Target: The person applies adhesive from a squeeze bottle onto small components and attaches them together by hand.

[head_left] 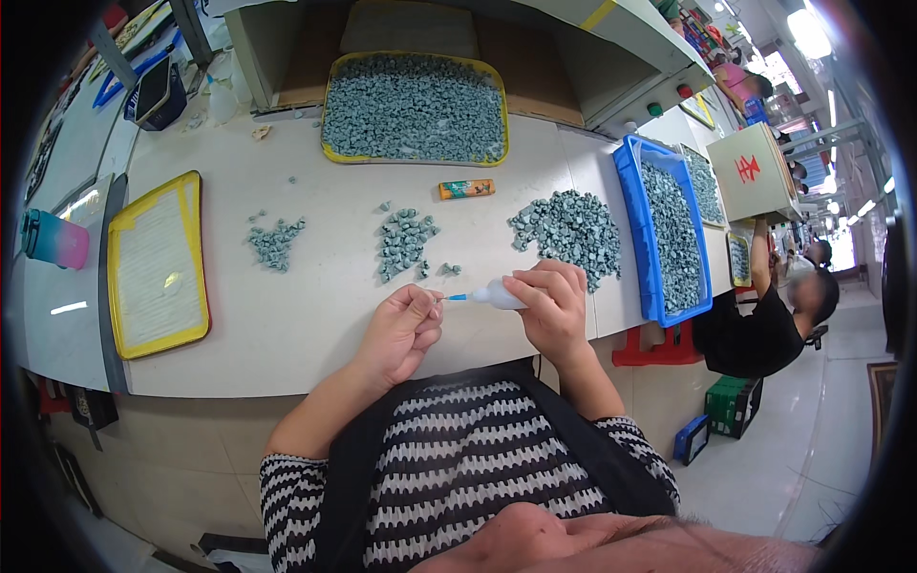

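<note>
My right hand (554, 304) is wrapped round a small white squeeze bottle (497, 294), tipped on its side. Its thin nozzle with a blue base (458, 297) points left at the fingertips of my left hand (401, 329). Those fingers are pinched together, and whatever tiny piece they hold is too small to name. Just beyond my hands lie loose grey-green pieces in three piles: a small left pile (272, 244), a middle pile (405, 241) and a larger right pile (570, 232). A couple of single pieces (450, 269) lie close to the nozzle.
A yellow-rimmed tray (503, 143) full of the pieces stands at the back, and a blue basket (702, 272) of them at the right. An orange-green tube (466, 189) lies mid-table. A yellow tray with a white ridged surface (158, 267) and a tumbler (55, 239) are left. A person (764, 325) sits further right.
</note>
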The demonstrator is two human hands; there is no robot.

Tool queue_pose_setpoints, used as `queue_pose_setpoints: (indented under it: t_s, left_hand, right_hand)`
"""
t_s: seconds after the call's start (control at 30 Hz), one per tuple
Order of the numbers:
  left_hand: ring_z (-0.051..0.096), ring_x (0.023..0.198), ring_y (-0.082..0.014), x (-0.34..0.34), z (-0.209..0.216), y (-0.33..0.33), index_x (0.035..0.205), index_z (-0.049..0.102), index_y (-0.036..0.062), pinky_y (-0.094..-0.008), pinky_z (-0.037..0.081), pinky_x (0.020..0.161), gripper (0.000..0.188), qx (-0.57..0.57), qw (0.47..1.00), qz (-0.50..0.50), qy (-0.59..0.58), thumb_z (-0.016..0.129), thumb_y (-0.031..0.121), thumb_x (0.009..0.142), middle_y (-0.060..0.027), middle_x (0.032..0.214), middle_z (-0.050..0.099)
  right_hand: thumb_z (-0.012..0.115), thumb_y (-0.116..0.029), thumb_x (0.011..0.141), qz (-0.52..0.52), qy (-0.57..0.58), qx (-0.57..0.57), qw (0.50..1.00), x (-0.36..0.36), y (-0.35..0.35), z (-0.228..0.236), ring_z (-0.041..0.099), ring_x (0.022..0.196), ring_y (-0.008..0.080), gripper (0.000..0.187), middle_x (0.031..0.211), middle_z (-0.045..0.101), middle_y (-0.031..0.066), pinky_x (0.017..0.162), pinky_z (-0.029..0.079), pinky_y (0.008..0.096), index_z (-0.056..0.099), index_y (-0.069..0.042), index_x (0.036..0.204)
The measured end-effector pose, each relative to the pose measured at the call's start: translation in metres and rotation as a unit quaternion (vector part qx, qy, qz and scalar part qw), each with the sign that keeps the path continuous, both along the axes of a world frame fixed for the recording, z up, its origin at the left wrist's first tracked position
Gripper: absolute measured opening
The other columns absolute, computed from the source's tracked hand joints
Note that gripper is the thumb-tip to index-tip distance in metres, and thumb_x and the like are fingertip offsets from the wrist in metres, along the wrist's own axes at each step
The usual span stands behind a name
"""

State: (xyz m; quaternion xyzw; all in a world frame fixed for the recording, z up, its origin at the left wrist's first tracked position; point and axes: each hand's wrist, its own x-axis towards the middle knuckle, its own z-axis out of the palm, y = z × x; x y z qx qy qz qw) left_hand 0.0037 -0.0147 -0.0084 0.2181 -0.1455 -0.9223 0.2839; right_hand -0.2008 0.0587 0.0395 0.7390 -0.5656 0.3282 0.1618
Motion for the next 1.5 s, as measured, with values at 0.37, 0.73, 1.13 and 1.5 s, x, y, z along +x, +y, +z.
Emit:
queue_pose_setpoints:
  t_s: [0.37,0.73,1.13,1.5]
  left_hand:
    - [0.030,0.053,-0.0061,0.001,-0.004,0.000,0.091,0.052,-0.0005,-0.0169,0.025,0.042,0.019,-0.003,1.000,-0.002,0.009,0.054,0.018,0.089,-0.0044,0.076,0.049]
    - [0.032,0.055,-0.0050,-0.002,-0.002,-0.001,0.099,0.053,-0.0019,-0.0162,0.028,0.045,0.017,-0.017,1.000,-0.014,-0.012,0.050,0.013,0.092,-0.0037,0.081,0.047]
    - [0.035,0.058,-0.0059,-0.005,-0.007,-0.003,0.099,0.055,-0.0003,-0.0169,0.030,0.047,0.015,-0.019,1.000,-0.014,-0.004,0.053,0.012,0.091,-0.0042,0.086,0.051]
    - [0.034,0.057,-0.0056,-0.001,-0.021,-0.006,0.096,0.052,0.0029,-0.0162,0.027,0.045,0.012,0.000,1.000,-0.020,0.012,0.051,0.014,0.092,-0.0036,0.085,0.050]
  right_hand:
    - [0.061,-0.009,0.061,-0.012,0.051,-0.001,0.999,0.008,0.001,0.016,0.055,0.080,0.0161,0.032,0.090,0.060,-0.0023,0.071,0.035,0.0306,0.067,-0.014,0.092]
    - [0.059,-0.010,0.062,-0.019,0.065,0.011,0.998,0.005,0.004,0.016,0.054,0.082,0.0163,0.033,0.091,0.060,-0.0019,0.074,0.035,0.0311,0.067,-0.015,0.093]
    - [0.064,0.007,0.076,0.000,-0.405,0.165,0.900,-0.005,-0.005,-0.047,0.055,0.101,0.0165,0.037,0.105,0.059,0.0103,0.087,0.044,0.0288,0.049,-0.002,0.109]
    - [0.046,-0.003,0.089,-0.041,-0.432,0.118,0.893,-0.029,-0.017,-0.058,0.058,0.095,0.0193,0.021,0.103,0.062,0.0109,0.083,0.045,0.0310,0.059,0.000,0.105]
